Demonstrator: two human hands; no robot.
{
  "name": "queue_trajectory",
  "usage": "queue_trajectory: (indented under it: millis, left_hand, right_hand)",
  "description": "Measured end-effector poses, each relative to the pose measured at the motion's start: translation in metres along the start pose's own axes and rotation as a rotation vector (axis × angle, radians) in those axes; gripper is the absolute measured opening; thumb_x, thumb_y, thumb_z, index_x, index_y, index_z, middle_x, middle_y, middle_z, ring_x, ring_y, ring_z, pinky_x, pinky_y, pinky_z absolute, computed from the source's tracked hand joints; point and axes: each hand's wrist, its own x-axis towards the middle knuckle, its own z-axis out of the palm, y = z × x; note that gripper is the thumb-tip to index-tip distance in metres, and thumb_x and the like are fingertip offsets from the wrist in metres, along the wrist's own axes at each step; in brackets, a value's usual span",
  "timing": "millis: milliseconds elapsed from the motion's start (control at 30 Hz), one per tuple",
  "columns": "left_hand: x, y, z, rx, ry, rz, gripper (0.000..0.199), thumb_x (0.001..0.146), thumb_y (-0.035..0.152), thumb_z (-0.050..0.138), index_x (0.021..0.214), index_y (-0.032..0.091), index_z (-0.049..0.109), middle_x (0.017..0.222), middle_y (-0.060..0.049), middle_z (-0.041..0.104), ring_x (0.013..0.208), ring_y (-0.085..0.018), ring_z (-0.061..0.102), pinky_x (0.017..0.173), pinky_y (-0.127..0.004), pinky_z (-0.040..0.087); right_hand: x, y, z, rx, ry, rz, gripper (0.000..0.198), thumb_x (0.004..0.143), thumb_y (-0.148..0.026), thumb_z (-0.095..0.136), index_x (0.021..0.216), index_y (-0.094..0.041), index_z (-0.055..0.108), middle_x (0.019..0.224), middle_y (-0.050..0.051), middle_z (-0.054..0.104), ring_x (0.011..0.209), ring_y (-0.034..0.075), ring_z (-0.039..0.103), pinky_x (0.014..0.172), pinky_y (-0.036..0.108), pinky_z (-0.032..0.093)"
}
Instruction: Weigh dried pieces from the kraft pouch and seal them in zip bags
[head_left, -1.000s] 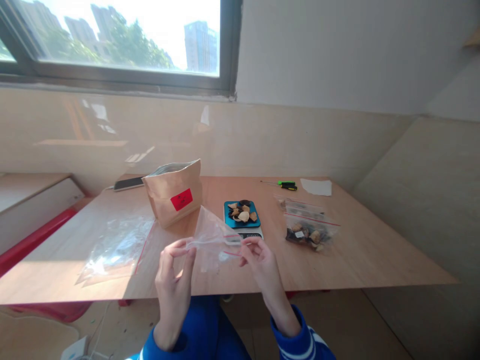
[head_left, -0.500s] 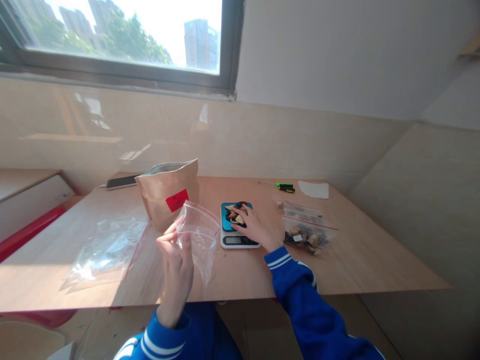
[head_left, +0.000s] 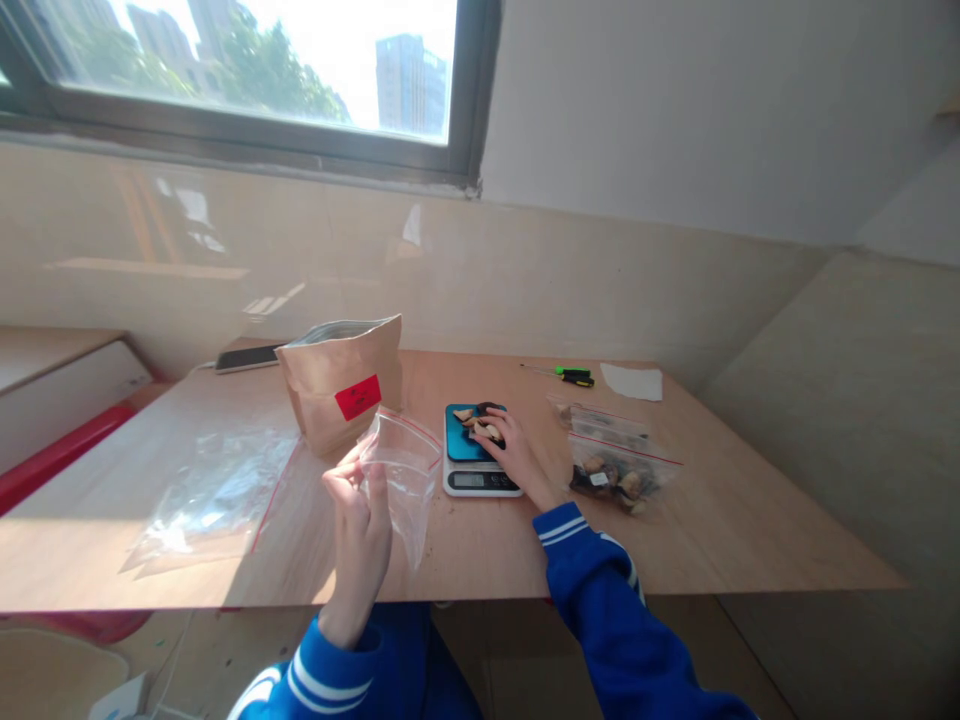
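My left hand pinches a clear zip-lock bag by its upper left edge, and the bag hangs down with its mouth partly apart. On a kitchen scale with a blue platform lies a small heap of dried mushrooms, dark and pale brown. My right hand reaches over the platform from the right, its fingers curled round some of the pieces. Part of the heap is hidden behind those fingers. The scale's display is too small to read.
Left of the scale stands an open brown paper pouch with a red label. Flat plastic bags lie further left, a phone behind. To the right are filled zip-lock bags, screwdrivers and white paper.
My right hand's fingers have drawn together round the dried mushrooms, and the heap is gathered closer, leaving more blue platform bare on the left. My left hand still holds the bag.
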Motion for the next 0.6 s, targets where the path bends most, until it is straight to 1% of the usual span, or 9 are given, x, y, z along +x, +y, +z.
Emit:
queue_trajectory:
  millis: [100, 167, 267, 367, 500, 600]
  left_hand:
    - [0.002, -0.003, 0.005, -0.035, -0.040, 0.026, 0.027, 0.092, 0.042, 0.042, 0.106, 0.020, 0.038, 0.135, -0.018, 0.050, 0.123, -0.026, 0.051, 0.100, -0.048, 0.040]
    - [0.002, -0.006, 0.009, -0.026, -0.064, 0.042, 0.027, 0.092, 0.041, 0.042, 0.108, 0.019, 0.039, 0.132, -0.018, 0.051, 0.120, -0.026, 0.053, 0.099, -0.048, 0.041]
    - [0.003, -0.008, 0.014, 0.028, -0.092, 0.064, 0.025, 0.092, 0.039, 0.042, 0.106, 0.019, 0.041, 0.125, -0.017, 0.055, 0.114, -0.025, 0.056, 0.096, -0.049, 0.043]
    - [0.003, -0.010, 0.017, 0.055, -0.124, 0.077, 0.021, 0.092, 0.039, 0.041, 0.101, 0.019, 0.040, 0.124, -0.016, 0.054, 0.113, -0.024, 0.057, 0.095, -0.047, 0.044]
    - [0.003, -0.013, 0.020, 0.043, -0.159, 0.085, 0.021, 0.093, 0.039, 0.041, 0.100, 0.020, 0.039, 0.125, -0.017, 0.052, 0.115, -0.025, 0.055, 0.096, -0.048, 0.043]
    - [0.004, -0.016, 0.022, 0.053, -0.178, 0.096, 0.022, 0.093, 0.040, 0.041, 0.100, 0.020, 0.039, 0.129, -0.017, 0.050, 0.119, -0.025, 0.053, 0.098, -0.048, 0.042]
  right_hand:
    - [0.003, 0.001, 0.001, 0.022, 0.083, 0.018, 0.040, 0.089, -0.050, 0.050, 0.107, -0.017, 0.064, 0.122, 0.014, 0.056, 0.119, 0.024, 0.051, 0.105, 0.041, 0.036]
    - [0.006, 0.004, 0.003, 0.036, 0.137, 0.042, 0.046, 0.090, -0.054, 0.045, 0.108, -0.015, 0.063, 0.121, 0.015, 0.058, 0.116, 0.024, 0.052, 0.104, 0.040, 0.037]
    - [0.012, 0.006, 0.005, 0.057, 0.159, 0.061, 0.052, 0.088, -0.059, 0.043, 0.105, -0.014, 0.064, 0.115, 0.016, 0.061, 0.112, 0.025, 0.055, 0.102, 0.040, 0.039]
    - [0.017, 0.004, 0.003, 0.072, 0.165, 0.070, 0.055, 0.086, -0.062, 0.044, 0.102, -0.014, 0.064, 0.112, 0.016, 0.063, 0.109, 0.025, 0.057, 0.100, 0.041, 0.040]
    - [0.023, -0.010, -0.004, 0.114, 0.188, 0.086, 0.054, 0.086, -0.063, 0.044, 0.101, -0.015, 0.065, 0.111, 0.014, 0.066, 0.108, 0.025, 0.058, 0.099, 0.041, 0.042]
    - [0.025, -0.035, -0.013, 0.154, 0.189, 0.045, 0.046, 0.090, -0.057, 0.043, 0.102, -0.019, 0.065, 0.116, 0.011, 0.065, 0.113, 0.023, 0.056, 0.100, 0.040, 0.042]
